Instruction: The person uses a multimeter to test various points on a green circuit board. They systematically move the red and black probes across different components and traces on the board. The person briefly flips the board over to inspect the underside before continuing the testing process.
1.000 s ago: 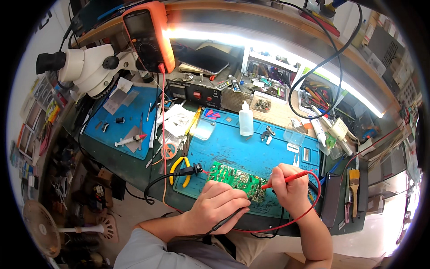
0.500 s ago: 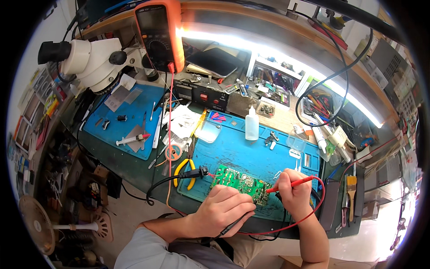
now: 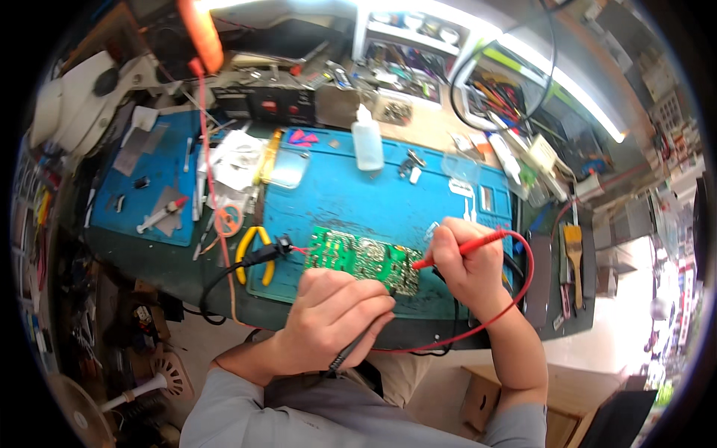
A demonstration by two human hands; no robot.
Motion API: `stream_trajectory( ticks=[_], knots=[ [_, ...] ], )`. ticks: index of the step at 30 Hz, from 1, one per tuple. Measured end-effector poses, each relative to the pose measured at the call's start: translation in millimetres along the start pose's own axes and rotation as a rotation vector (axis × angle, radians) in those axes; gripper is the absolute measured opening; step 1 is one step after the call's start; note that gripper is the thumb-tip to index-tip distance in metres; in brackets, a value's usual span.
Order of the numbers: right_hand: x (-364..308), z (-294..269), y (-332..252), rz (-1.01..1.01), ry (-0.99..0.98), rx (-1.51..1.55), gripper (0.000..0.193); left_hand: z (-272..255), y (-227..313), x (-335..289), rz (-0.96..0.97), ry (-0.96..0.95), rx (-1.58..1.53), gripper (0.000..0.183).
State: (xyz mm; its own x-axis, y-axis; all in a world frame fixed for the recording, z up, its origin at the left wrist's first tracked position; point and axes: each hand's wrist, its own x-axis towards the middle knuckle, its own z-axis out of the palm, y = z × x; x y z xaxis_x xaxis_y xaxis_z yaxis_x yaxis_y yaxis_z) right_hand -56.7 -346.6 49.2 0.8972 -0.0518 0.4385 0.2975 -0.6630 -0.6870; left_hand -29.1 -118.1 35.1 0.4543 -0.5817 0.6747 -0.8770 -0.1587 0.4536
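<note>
A green circuit board point(image 3: 347, 252) lies on the blue work mat point(image 3: 336, 190), its soldered side facing up. My left hand point(image 3: 328, 310) is closed around a black test probe point(image 3: 352, 345), at the board's near edge. The fingers partly hide its tip, and I cannot tell whether it touches the board. Pinched in my right hand point(image 3: 472, 263) is a red test probe point(image 3: 482, 241). It slants down to the left, its tip at the board's right end; exact contact is too small to see. A black plug connector point(image 3: 270, 252) with red wires sits at the board's left end.
Yellow-handled pliers point(image 3: 252, 257) lie left of the board. A white squeeze bottle point(image 3: 367, 142) stands behind it. The red lead loops around my right wrist. An orange multimeter point(image 3: 202, 36) and a microscope point(image 3: 71, 104) are at the back left, a brush point(image 3: 573, 250) at the right.
The whole view has shifted, so the bench appears further left and higher. Both hands keep their probes at nearly the same places on the board.
</note>
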Motion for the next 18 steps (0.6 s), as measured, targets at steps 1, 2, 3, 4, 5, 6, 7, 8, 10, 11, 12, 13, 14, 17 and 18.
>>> stream_trajectory(
  ticks=[1, 2, 3, 4, 5, 6, 7, 8, 10, 11, 12, 13, 14, 17, 18],
  knots=[
    [-0.1, 0.3, 1.2, -0.006, 0.003, 0.006, 0.034, 1.2, 0.8, -1.1, -0.007, -0.006, 0.002, 0.028],
    [-1.1, 0.5, 2.3, -0.014, 0.005, 0.013, 0.034, 2.5, 1.5, -2.5, -0.015, -0.011, 0.006, 0.028],
    [-0.3, 0.6, 3.3, -0.032, 0.008, 0.021, 0.034, 3.2, 0.6, -2.1, -0.019, -0.010, 0.017, 0.028],
    [-1.0, 0.2, 3.8, -0.034, 0.012, 0.021, 0.034, 3.9, 0.1, -2.4, -0.023, -0.017, 0.016, 0.029],
    [-2.0, -1.0, 3.5, -0.044, 0.020, 0.007, 0.033, 5.2, 0.1, -2.4, -0.020, -0.017, 0.010, 0.029],
    [-2.0, -0.3, 2.9, -0.058, 0.027, 0.002, 0.033, 4.9, -0.2, -2.9, -0.018, -0.020, 0.013, 0.029],
    [-1.9, -0.1, 2.2, -0.072, 0.034, -0.002, 0.033, 4.7, -0.4, -3.0, -0.018, -0.023, 0.016, 0.029],
    [-1.4, -0.4, 1.3, -0.070, 0.049, 0.024, 0.033, 4.4, -0.5, -2.7, -0.018, -0.026, 0.018, 0.029],
    [-1.3, -1.0, -0.4, -0.060, 0.079, 0.076, 0.033, 3.4, -0.5, -3.0, -0.021, -0.035, 0.018, 0.029],
    [-1.2, -1.9, 0.4, -0.066, 0.068, 0.058, 0.033, 2.8, -0.7, -3.3, -0.025, -0.040, 0.019, 0.029],
    [-0.4, -4.6, 1.5, -0.075, 0.056, 0.038, 0.035, 2.4, -0.8, -2.9, -0.027, -0.042, 0.019, 0.029],
    [0.0, -6.8, 2.0, -0.083, 0.044, 0.017, 0.038, 2.2, -1.0, -2.7, -0.030, -0.043, 0.020, 0.030],
    [0.1, -7.5, 1.2, -0.089, 0.037, 0.003, 0.038, 2.3, -0.9, -2.9, -0.030, -0.045, 0.018, 0.030],
    [1.9, -6.8, 0.1, -0.107, 0.025, -0.019, 0.038, 1.7, -1.4, -3.4, -0.029, -0.052, 0.020, 0.031],
    [1.4, -6.6, 0.7, -0.107, 0.024, -0.017, 0.038, 1.6, -1.6, -3.9, -0.029, -0.057, 0.021, 0.031]
  ],
)
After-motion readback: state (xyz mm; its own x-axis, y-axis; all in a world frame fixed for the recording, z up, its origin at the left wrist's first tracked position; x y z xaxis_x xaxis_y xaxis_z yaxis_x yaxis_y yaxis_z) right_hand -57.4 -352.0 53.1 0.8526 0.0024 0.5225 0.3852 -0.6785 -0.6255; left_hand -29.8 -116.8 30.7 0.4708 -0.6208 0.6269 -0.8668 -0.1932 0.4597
